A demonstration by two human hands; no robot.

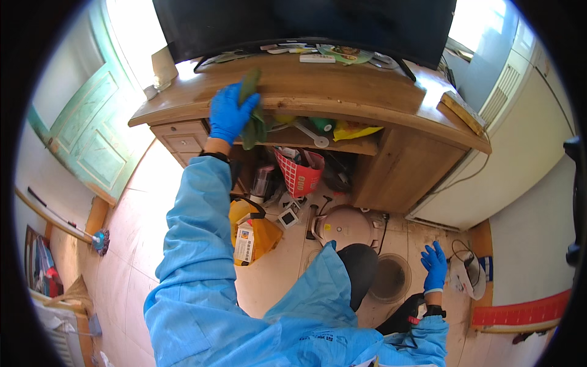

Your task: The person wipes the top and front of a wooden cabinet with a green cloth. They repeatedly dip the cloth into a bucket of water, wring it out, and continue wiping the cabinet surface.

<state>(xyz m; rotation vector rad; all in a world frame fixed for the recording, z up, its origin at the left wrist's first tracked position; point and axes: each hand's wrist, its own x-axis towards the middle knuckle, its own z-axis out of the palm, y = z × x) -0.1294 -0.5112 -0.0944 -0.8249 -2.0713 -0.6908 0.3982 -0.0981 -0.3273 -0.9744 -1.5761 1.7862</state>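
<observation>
My left hand point(228, 114), in a blue glove, grips a dark green cloth point(254, 129) at the front edge of a wooden desk point(361, 87). Part of the cloth lies over the edge, and the rest hangs down in front of the shelf opening. Low on the right, away from the desk, my right hand point(435, 267) is held above the floor near my knee. It wears the same kind of glove, its fingers are apart, and nothing is in it.
A large black television point(306, 24) stands on the desk, with papers and a white remote point(317, 59) beneath it. Below are a red basket point(301, 174), a yellow bag point(260, 235) and a round pink appliance point(347, 229). A mop point(99, 240) leans at left; a white cabinet point(489, 165) stands right.
</observation>
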